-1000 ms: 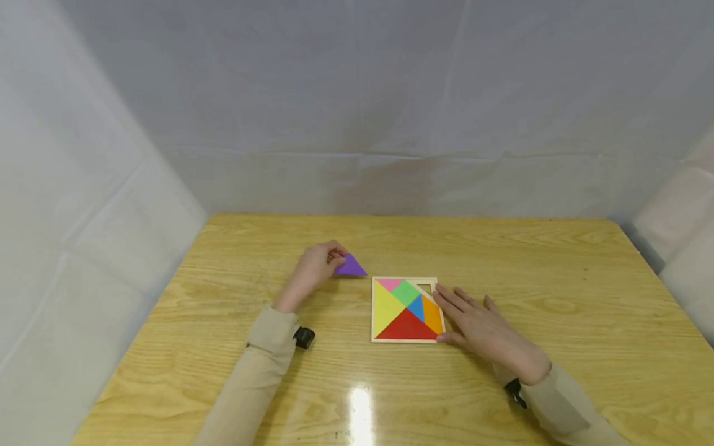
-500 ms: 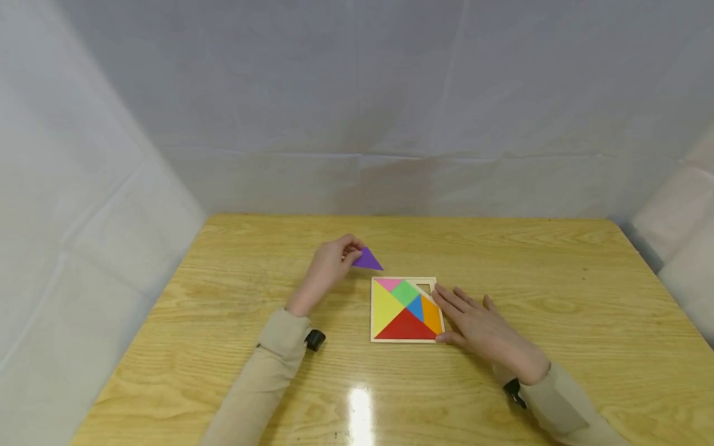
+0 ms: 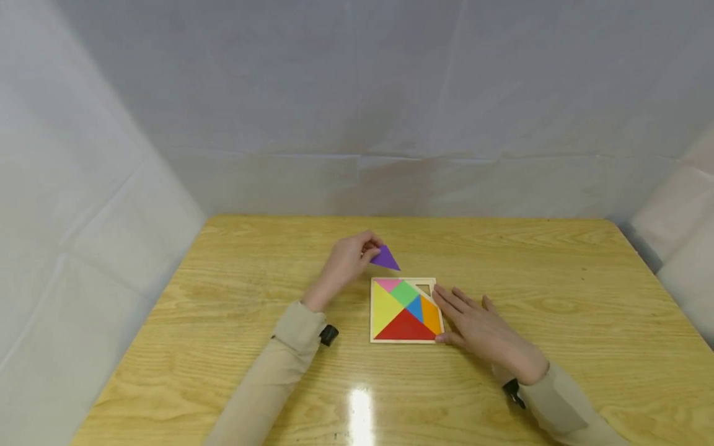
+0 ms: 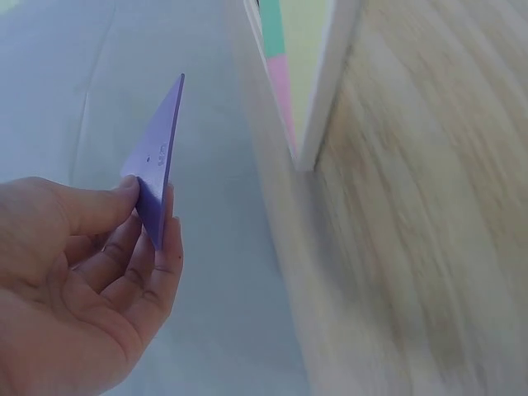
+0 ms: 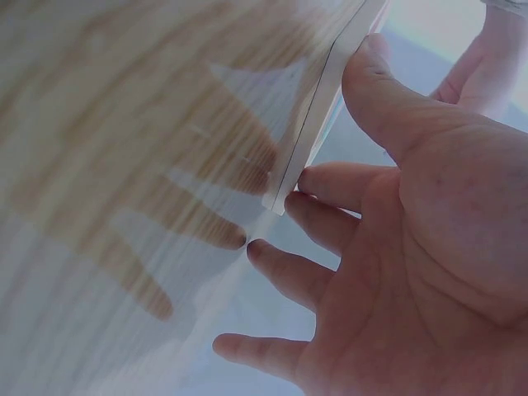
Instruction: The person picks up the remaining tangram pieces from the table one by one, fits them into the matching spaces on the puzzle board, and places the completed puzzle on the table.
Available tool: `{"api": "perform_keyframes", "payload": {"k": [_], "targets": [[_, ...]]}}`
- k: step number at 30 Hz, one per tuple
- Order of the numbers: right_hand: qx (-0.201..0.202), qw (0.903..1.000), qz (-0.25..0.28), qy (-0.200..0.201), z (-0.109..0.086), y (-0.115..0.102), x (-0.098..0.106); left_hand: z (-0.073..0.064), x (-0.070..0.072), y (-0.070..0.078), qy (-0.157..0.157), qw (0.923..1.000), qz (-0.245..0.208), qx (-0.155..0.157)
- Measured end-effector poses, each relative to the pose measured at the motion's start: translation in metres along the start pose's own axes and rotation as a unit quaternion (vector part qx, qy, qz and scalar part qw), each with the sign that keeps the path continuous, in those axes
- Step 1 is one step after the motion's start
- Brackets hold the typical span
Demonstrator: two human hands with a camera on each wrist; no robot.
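Note:
Between thumb and fingers my left hand (image 3: 348, 260) pinches a purple triangular tangram piece (image 3: 386, 258), held above the table just beyond the puzzle's far edge. The left wrist view shows the purple triangle (image 4: 157, 169) nearly edge-on, small marks on its face. A square wooden tangram tray (image 3: 372, 310) lies flat, holding yellow, pink, green, blue, orange and red pieces. At its far right corner is an unfilled gap with a small cut-out. My right hand (image 3: 482, 325) rests against the tray's right edge with fingers spread; in the right wrist view thumb and fingertips touch the tray's side (image 5: 318, 107).
The wooden table (image 3: 268, 260) extends to both sides of the tray, with a bright light reflection near the front. Pale cloth (image 3: 357, 124) hangs behind the table and along its sides. Each wrist wears a black strap.
My left hand has carried the purple triangle to the right and slightly away, from left of the tray to beyond its far edge. My right hand and the tray have stayed almost still.

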State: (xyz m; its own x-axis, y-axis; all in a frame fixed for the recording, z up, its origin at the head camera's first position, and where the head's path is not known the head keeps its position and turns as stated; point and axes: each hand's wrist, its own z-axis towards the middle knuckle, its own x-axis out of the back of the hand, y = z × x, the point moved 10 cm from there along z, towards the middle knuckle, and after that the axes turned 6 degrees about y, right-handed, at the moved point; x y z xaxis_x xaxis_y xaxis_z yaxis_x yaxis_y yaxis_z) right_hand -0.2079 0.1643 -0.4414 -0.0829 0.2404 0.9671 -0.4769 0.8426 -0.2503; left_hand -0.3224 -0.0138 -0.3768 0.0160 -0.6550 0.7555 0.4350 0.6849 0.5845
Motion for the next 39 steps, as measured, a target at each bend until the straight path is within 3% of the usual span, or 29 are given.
{"api": "perform_keyframes", "payload": {"k": [12,20,25,39], "targets": [[-0.012,0.9995,-0.028,0.013,0.004,0.0,-0.001,0.013,-0.028,0.025,-0.062,0.9958,0.058,-0.035],[-0.016,0.9994,-0.029,0.011,0.003,0.0,0.0,0.013,-0.051,0.04,-0.1,0.9917,0.058,-0.056],[-0.019,0.9995,-0.027,0.005,0.003,-0.001,0.0,0.01,-0.066,0.042,-0.132,0.9884,0.059,-0.047],[-0.017,0.9995,-0.027,0.008,0.004,-0.004,0.0,0.005,-0.09,0.043,-0.167,0.9826,0.066,-0.047]]}}
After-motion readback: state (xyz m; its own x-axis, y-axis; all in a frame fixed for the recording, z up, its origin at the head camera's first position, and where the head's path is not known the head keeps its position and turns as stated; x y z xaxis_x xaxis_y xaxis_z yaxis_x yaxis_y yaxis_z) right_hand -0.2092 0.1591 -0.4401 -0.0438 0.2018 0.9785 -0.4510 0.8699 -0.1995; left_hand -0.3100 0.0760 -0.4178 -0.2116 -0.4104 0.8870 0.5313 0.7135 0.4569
